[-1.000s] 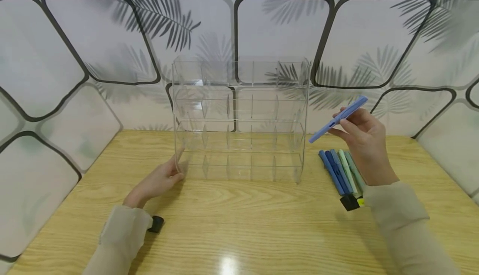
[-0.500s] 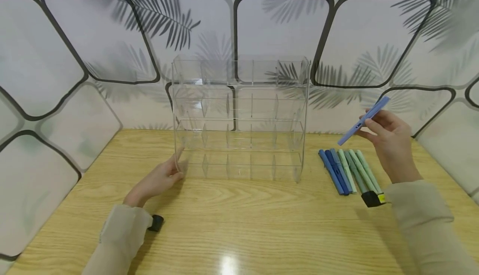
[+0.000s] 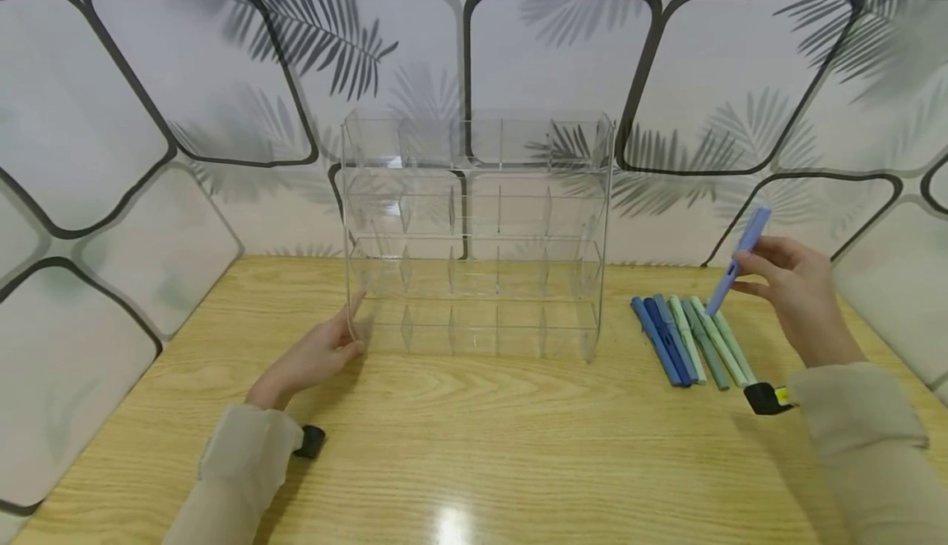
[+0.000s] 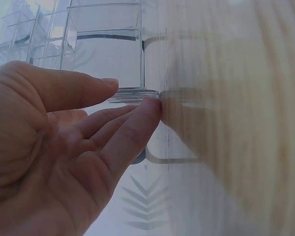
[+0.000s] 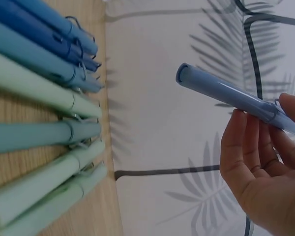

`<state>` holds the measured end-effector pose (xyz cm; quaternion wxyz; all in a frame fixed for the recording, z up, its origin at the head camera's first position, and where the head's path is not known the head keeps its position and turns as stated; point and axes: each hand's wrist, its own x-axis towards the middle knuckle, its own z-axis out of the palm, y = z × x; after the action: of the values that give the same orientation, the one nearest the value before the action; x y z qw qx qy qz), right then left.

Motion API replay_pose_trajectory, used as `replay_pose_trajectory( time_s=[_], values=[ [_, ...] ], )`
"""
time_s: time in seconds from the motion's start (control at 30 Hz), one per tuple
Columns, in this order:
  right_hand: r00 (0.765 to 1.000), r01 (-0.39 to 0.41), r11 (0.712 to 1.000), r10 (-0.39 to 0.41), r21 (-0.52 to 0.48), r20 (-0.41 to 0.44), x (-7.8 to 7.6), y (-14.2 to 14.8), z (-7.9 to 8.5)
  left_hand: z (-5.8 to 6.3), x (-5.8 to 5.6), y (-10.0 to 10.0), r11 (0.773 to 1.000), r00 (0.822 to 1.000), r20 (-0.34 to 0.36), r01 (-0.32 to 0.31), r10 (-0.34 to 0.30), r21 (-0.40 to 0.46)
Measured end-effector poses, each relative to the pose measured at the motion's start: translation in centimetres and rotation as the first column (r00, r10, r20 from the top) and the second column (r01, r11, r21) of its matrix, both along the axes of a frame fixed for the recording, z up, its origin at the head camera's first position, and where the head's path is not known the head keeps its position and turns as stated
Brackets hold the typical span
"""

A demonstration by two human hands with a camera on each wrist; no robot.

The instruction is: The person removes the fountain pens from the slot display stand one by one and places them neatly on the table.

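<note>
My right hand (image 3: 803,302) pinches a periwinkle-blue capped pen (image 3: 750,236) between thumb and fingers, above the back right of the table. The pen slants, its lower end overlapping the tops of the pens lying below. Those pens (image 3: 676,347), blue to pale green, lie side by side in a fanned row. My left hand (image 3: 311,360) holds the lower left side of a clear acrylic rack (image 3: 474,314). In the left wrist view, the thumb is on one side of the rack's edge (image 4: 132,93) and the fingers are on the other.
The rack stands upright near the back wall, with several tiers split by dividers. Patterned wall panels (image 3: 548,67) close in the back and both sides. The wood-grain table (image 3: 474,446) extends toward the front. A black wrist strap piece (image 3: 766,398) sits by the right cuff.
My right hand has moved right, from beside the rack to over the right of the pen row, and the pen has swung steeper. The left hand stays at the rack.
</note>
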<state>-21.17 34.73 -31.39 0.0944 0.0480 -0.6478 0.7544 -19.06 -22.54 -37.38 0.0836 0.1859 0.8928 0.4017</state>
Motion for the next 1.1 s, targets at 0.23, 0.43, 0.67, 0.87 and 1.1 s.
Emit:
replay_pose_trajectory(
  time_s=[0.23, 0.43, 0.67, 0.87, 1.1],
  values=[
    [0.998, 0.001, 0.993, -0.009, 0.118, 0.070, 0.0, 1.6, -0.6, 0.0, -0.1, 0.0, 1.000, 1.000, -0.022, 0.009, -0.010, -0.017],
    [0.992, -0.001, 0.974, -0.028, 0.225, 0.123, 0.0, 3.0, -1.4, -0.1, -0.1, 0.2, 1.000, 1.000, -0.003, 0.016, -0.016, 0.000],
    [0.981, 0.006, 0.936, -0.073, 0.352, 0.179, -0.1, 4.1, -2.0, 0.0, 0.2, 0.4, 1.000, 1.000, 0.018, 0.024, -0.024, 0.018],
    [0.968, -0.055, 0.806, -0.101, 0.590, 0.228, -0.1, 5.3, -2.8, 0.0, 0.3, 0.4, 0.999, 0.999, 0.040, 0.028, -0.028, 0.022],
    [0.940, -0.208, 0.681, -0.060, 0.702, 0.336, -0.6, 6.6, -4.3, -0.3, 0.1, 0.4, 0.999, 0.999, 0.025, 0.025, -0.026, 0.022]
  ],
)
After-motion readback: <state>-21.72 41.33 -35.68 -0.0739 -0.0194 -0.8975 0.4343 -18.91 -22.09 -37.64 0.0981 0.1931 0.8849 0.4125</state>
